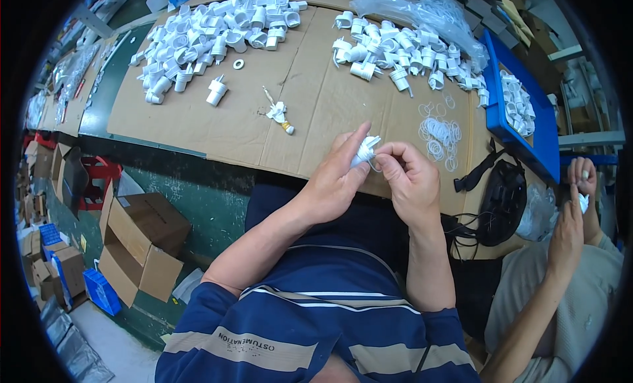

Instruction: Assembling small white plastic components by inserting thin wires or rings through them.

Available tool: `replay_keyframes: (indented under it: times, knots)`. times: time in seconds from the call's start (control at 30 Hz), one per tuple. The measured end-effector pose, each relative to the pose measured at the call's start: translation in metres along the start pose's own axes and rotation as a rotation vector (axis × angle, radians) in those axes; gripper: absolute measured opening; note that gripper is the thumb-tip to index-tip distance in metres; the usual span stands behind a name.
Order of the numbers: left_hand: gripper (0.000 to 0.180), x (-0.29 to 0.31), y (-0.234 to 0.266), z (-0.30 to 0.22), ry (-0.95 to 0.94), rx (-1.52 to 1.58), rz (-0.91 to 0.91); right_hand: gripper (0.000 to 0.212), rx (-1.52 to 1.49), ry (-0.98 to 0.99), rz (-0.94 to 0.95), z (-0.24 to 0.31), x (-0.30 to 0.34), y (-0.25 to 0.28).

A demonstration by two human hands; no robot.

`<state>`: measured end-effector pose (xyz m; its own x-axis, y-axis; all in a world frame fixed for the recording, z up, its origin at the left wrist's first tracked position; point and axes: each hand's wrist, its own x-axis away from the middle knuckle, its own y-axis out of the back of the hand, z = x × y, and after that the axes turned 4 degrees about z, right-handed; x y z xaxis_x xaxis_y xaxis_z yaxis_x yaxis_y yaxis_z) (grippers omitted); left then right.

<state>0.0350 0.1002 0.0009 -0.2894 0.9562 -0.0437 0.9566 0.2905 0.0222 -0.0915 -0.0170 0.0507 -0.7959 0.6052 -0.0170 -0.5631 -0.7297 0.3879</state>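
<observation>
My left hand (334,184) is closed around a white plastic fitting (364,151), held just above the near edge of the cardboard-covered table. Against the fitting's side, my right hand (413,180) pinches a thin clear ring (376,164) between thumb and forefinger. Right of my hands lies a loose heap of similar clear rings (440,135). Farther off are two piles of white plastic fittings, a left pile (198,37) and a right pile (402,50). A single white fitting (216,91) stands apart near the left pile, with a small white ring (239,64) close by.
A tool wrapped in white material (278,113) lies mid-table. At right stand a blue tray (537,142) holding white parts and a black pouch with straps (502,202). A co-worker's hands (575,208) hold something white. Open cardboard boxes (142,241) sit on the floor at left.
</observation>
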Motion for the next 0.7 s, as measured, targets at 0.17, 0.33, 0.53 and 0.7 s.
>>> replay_keyframes:
  times: [0.17, 0.33, 0.53, 0.7]
  knots:
    - [0.059, -0.0002, -0.0021, -0.0001, -0.026, -0.006, -0.004, 0.008, 0.015, 0.002, 0.011, -0.0025, 0.0002, 0.0011]
    - [0.059, -0.0006, -0.0031, 0.0011, -0.048, -0.027, -0.019, 0.008, 0.030, -0.002, 0.008, -0.0007, 0.0000, -0.0008]
    - [0.056, -0.0016, -0.0028, 0.0034, -0.073, -0.058, -0.035, 0.006, 0.032, 0.020, -0.027, 0.0012, -0.0012, -0.0052]
    - [0.053, -0.0012, -0.0016, -0.0016, -0.065, -0.088, -0.036, 0.008, 0.090, 0.032, -0.067, 0.0010, -0.0004, -0.0053]
